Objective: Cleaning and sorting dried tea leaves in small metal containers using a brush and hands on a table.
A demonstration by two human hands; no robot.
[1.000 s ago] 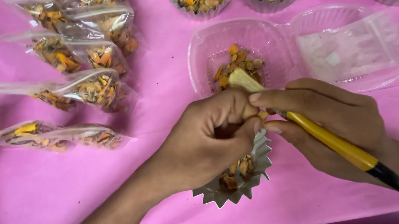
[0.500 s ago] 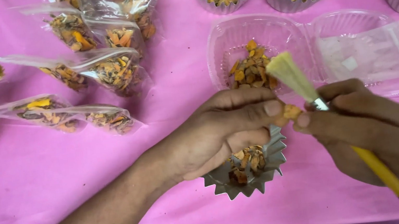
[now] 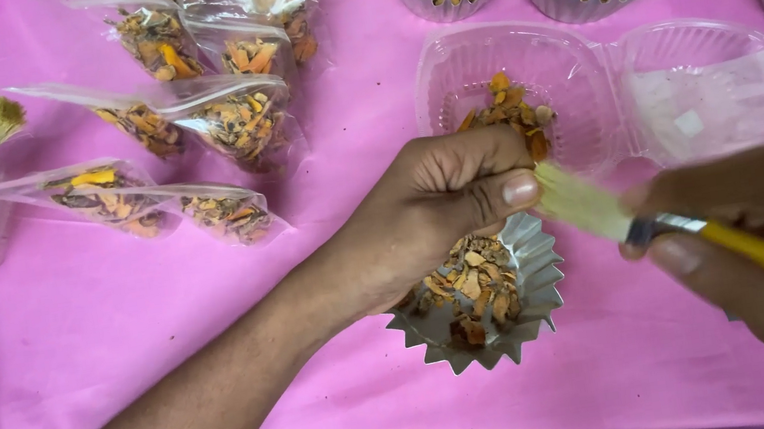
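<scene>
Brushing a pinched piece over a foil cup

The left hand (image 3: 447, 210) pinches something small, too hidden to identify, above the fluted foil cup (image 3: 480, 296) of dried orange-brown flakes at the near centre. The right hand (image 3: 761, 249) grips a yellow-handled brush (image 3: 604, 212), bristles touching the left thumb. This looks like a cleaning step; the next stroke needs light, steady contact over the cup.

Yellow-handled brush with pale bristles (image 3: 604, 212), tilted, bristles beside crinkled silver foil cup (image 3: 538, 277) filled with orange-brown dried flakes, upright on pink tabletop (image 3: 96, 328).
</scene>
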